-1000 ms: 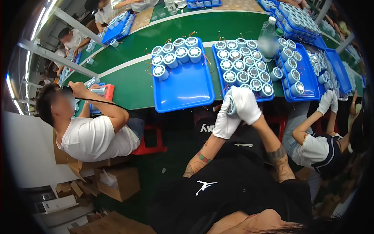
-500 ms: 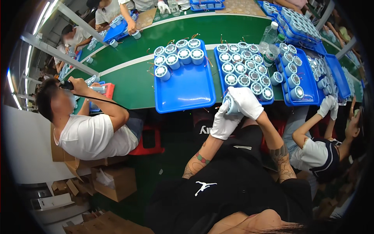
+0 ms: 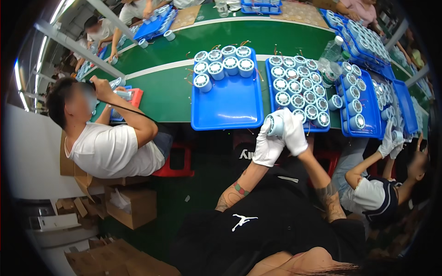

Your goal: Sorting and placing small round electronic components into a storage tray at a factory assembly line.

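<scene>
Just off the table's edge, in front of the middle tray, I hold a light blue cylindrical part (image 3: 275,125) tilted between my gloved hands. My left hand (image 3: 268,146), in a white glove, wraps its left side and underside. My right hand (image 3: 295,132), gloved too, closes against its right side, fingertips partly hidden. Beyond them, a blue tray (image 3: 271,110) is filled with rows of similar cylinders, with slotted ring tops and thin wires. To its left, another blue tray (image 3: 225,108) has several such cylinders at its far end, and its near part is bare.
Another blue tray (image 3: 374,124) with cylinders stands to the right, and a single cylinder (image 3: 335,102) sits between trays. Clear plastic bottles (image 3: 330,53) stand behind. A co-worker (image 3: 110,138) sits at left; another co-worker's gloved hands (image 3: 390,141) hold a cylinder at right.
My right hand has slid from over the cylinder to its right side, so more of the cylinder shows. The whole view has shifted slightly. At right, the co-worker's hands now show a cylinder.
</scene>
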A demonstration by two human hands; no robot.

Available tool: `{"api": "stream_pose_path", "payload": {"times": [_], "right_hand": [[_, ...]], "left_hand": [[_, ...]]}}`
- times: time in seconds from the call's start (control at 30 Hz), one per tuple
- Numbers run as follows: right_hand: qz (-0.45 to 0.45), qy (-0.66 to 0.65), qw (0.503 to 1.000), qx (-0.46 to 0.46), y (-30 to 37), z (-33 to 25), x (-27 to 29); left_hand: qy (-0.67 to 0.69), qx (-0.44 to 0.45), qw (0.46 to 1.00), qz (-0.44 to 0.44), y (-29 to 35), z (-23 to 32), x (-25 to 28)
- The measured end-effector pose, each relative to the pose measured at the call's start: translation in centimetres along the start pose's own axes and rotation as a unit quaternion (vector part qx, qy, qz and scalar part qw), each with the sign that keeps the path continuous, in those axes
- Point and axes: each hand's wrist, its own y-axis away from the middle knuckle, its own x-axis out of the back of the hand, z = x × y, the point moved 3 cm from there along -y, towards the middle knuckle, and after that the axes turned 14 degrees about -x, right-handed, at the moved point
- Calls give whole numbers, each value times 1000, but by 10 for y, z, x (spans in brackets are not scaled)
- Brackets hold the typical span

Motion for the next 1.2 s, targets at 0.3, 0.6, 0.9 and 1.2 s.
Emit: {"api": "stream_pose_path", "payload": {"times": [0.3, 0.6, 0.9, 1.2], "right_hand": [[13, 126, 981, 147, 0, -30, -5], [-105, -138, 984, -32, -29, -14, 28], [-83, 126, 975, 166, -65, -22, -87], [68, 142, 985, 74, -155, 30, -169]], "left_hand": [[-24, -27, 999, -11, 0, 4, 4], [-291, -79, 950, -74, -15, 76, -13], [-429, -316, 846, -9, -29, 130, 2], [-369, -365, 855, 6, 10, 144, 33]]}}
